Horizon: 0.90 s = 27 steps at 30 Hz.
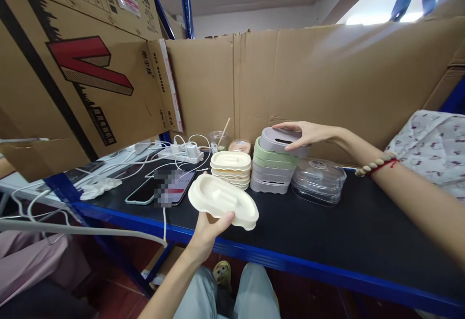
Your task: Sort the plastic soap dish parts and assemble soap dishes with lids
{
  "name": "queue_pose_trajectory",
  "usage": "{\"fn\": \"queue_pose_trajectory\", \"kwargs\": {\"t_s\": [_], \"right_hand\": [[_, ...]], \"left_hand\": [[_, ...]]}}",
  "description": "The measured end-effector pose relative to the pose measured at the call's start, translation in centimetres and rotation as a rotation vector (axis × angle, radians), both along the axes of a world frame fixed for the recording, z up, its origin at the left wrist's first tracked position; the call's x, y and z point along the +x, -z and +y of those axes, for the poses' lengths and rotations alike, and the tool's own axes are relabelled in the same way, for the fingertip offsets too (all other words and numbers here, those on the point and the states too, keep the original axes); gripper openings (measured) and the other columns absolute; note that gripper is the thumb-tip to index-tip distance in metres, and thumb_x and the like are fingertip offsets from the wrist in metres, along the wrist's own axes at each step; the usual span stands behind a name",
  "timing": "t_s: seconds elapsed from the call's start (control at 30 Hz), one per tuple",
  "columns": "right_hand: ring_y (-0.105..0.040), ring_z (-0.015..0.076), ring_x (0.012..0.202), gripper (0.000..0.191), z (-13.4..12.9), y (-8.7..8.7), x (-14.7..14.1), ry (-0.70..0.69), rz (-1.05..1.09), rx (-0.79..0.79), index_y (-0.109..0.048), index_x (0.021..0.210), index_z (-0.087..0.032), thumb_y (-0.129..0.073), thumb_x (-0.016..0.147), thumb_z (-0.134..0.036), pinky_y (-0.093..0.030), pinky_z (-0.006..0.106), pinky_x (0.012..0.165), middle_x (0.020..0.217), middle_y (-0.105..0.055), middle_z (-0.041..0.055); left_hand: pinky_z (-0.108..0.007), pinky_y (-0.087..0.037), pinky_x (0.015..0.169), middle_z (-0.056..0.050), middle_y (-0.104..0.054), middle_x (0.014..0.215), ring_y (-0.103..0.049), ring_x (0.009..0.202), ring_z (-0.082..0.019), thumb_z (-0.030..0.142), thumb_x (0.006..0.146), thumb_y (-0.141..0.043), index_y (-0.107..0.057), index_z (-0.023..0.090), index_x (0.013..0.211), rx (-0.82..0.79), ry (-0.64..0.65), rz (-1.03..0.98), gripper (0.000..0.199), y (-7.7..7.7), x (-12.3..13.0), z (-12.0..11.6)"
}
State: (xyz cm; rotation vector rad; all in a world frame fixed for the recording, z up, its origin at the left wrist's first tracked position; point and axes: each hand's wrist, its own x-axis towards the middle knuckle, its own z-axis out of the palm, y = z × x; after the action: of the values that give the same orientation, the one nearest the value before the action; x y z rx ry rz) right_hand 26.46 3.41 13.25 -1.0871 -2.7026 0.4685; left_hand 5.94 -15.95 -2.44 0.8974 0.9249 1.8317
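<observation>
My left hand (209, 234) holds a cream plastic tray (223, 200) over the front edge of the table, thumb on its rim and the hollow side facing up. My right hand (303, 134) is closed round the ends of a grey-purple oval piece (278, 137) with a dark slot, on top of a stack. Beneath that piece are green trays (274, 156) and more grey-purple trays (271, 183). Left of them stands a stack of cream trays (231, 161). Clear plastic lids (319, 181) lie to the right of the coloured stack.
Two phones (179, 188) and white cables with a power strip (181, 151) lie at the left of the black table (308, 231). A clear cup (218, 139) stands behind. Cardboard (308, 76) walls the back; patterned cloth (428, 149) is at right.
</observation>
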Motion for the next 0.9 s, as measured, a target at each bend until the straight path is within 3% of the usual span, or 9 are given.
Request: {"fn": "queue_pose_trajectory", "kwargs": {"t_s": [0.13, 0.23, 0.3, 0.47, 0.57, 0.67, 0.9], "right_hand": [[-0.034, 0.0282, 0.13, 0.093, 0.4, -0.1, 0.0, -0.012, 0.037, -0.005, -0.04, 0.138, -0.021, -0.068, 0.056, -0.055, -0.028, 0.045, 0.109, 0.142, -0.035, 0.0071], [-0.037, 0.0273, 0.127, 0.087, 0.8, -0.5, -0.4, -0.05, 0.085, 0.003, -0.042, 0.137, -0.021, -0.067, 0.059, -0.051, -0.028, 0.046, 0.109, 0.138, -0.042, 0.0082], [-0.039, 0.0274, 0.126, 0.083, 1.1, -0.6, -0.8, -0.069, 0.067, -0.013, -0.045, 0.134, -0.021, -0.068, 0.059, -0.049, -0.029, 0.046, 0.108, 0.134, -0.046, 0.0085], [-0.048, 0.0268, 0.117, 0.071, 1.0, -0.2, -1.6, -0.131, 0.008, -0.027, -0.056, 0.124, -0.02, -0.068, 0.06, -0.047, -0.039, 0.044, 0.101, 0.126, -0.053, 0.0082], [-0.052, 0.025, 0.113, 0.065, 0.7, 0.1, -1.6, -0.157, 0.034, 0.012, -0.059, 0.12, -0.019, -0.067, 0.061, -0.045, -0.041, 0.042, 0.099, 0.121, -0.057, 0.0079], [-0.054, 0.0247, 0.109, 0.063, 0.4, 0.6, -1.5, -0.15, 0.061, 0.064, -0.06, 0.119, -0.018, -0.066, 0.062, -0.043, -0.042, 0.042, 0.097, 0.119, -0.058, 0.0083], [-0.057, 0.0257, 0.106, 0.049, -1.4, 2.2, -1.5, -0.103, 0.254, 0.191, -0.064, 0.114, -0.018, -0.061, 0.07, -0.038, -0.047, 0.038, 0.09, 0.119, -0.059, 0.0064]], "left_hand": [[-0.038, -0.031, 0.106, -0.01, -0.041, 0.135, -0.042, 0.124, -0.025, 0.038, 0.054, -0.076, -0.017, 0.025, 0.139, 0.089, -0.107, 0.156, 0.104, -0.1, -1.6, 1.3], [-0.04, -0.029, 0.107, -0.012, -0.04, 0.131, -0.038, 0.126, -0.028, 0.036, 0.047, -0.079, -0.027, 0.022, 0.132, 0.255, -0.211, 0.364, 0.101, -1.5, -3.1, 3.7], [-0.039, -0.029, 0.107, -0.012, -0.04, 0.129, -0.037, 0.126, -0.026, 0.035, 0.046, -0.079, -0.029, 0.022, 0.127, 0.326, -0.287, 0.389, 0.096, -2.6, -3.8, 5.5], [-0.036, -0.034, 0.103, -0.012, -0.037, 0.125, -0.041, 0.121, -0.025, 0.039, 0.041, -0.078, -0.031, 0.021, 0.115, 0.294, -0.343, 0.395, 0.089, -4.3, -4.9, 9.7], [-0.033, -0.035, 0.102, -0.013, -0.033, 0.129, -0.04, 0.121, -0.025, 0.041, 0.04, -0.077, -0.035, 0.019, 0.113, 0.258, -0.37, 0.482, 0.087, -4.0, -5.4, 11.4], [-0.032, -0.033, 0.103, -0.013, -0.038, 0.126, -0.041, 0.12, -0.023, 0.039, 0.041, -0.076, -0.036, 0.017, 0.112, 0.158, -0.321, 0.505, 0.084, -3.2, -5.8, 12.3], [-0.035, -0.037, 0.1, -0.013, -0.05, 0.118, -0.049, 0.113, -0.023, 0.032, 0.046, -0.073, -0.043, 0.015, 0.104, -0.038, -0.232, 0.49, 0.068, -1.6, -6.6, 12.4]]}}
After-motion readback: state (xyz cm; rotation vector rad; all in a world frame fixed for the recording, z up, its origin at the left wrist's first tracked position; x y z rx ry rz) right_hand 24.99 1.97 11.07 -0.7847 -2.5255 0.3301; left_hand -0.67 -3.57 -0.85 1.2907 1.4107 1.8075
